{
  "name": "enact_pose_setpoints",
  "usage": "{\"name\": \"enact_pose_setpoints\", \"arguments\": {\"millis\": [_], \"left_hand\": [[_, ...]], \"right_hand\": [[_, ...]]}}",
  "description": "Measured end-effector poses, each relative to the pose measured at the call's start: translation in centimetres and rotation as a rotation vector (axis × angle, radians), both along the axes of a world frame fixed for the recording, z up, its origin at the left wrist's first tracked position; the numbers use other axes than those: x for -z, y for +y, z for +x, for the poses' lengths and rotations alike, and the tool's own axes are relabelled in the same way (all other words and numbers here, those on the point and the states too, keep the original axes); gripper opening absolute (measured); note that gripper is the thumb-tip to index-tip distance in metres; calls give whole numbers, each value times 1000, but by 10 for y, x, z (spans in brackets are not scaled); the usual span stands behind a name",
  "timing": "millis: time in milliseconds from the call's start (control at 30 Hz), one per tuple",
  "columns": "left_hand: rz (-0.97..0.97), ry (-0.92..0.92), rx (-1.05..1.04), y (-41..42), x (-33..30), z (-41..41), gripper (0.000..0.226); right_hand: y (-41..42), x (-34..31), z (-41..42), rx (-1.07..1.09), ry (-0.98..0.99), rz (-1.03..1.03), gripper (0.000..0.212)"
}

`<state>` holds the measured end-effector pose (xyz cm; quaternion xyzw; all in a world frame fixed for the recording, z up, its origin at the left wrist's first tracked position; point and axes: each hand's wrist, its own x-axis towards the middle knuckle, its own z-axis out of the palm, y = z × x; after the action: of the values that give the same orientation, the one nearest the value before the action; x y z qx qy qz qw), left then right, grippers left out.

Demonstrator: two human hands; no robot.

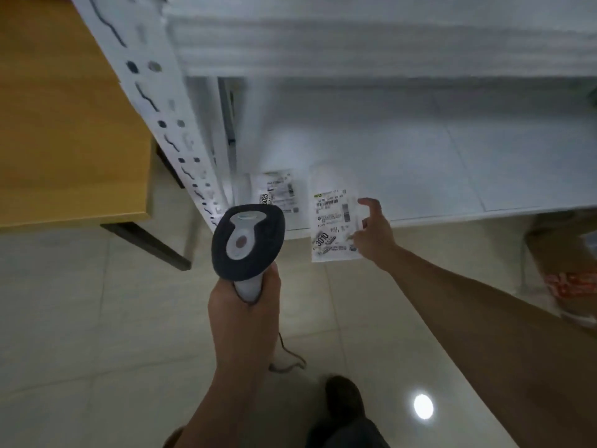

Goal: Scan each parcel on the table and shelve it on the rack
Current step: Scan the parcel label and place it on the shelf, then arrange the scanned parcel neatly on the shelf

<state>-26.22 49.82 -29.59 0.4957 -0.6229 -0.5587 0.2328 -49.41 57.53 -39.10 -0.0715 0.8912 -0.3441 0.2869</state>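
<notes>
The broad white rack shelf lies open across its middle and right. Two flat white labelled parcels crowd its front-left corner: one just beside the perforated white steel upright, the other overhanging the front edge. A white upper shelf closes the room overhead. The orange wooden table blocks the left. A brown cardboard box, blurred, seemingly sits below at right.
</notes>
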Motion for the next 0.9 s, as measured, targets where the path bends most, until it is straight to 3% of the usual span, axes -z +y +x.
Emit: {"name": "enact_pose_setpoints", "arguments": {"millis": [300,467,667,900], "left_hand": [[-2,-1,-59,-17,99,-44,35],[-9,-37,-97,-20,107,-44,34],[-8,-72,-116,-8,42,-19,35],[3,-116,-170,-3,-95,45,35]], "right_hand": [[-55,107,-75,-143,148,-9,74],[-62,119,-74,-258,291,227,73],[-53,65,-20,-332,299,255,70],[-44,-59,76,-464,197,237,64]]}}
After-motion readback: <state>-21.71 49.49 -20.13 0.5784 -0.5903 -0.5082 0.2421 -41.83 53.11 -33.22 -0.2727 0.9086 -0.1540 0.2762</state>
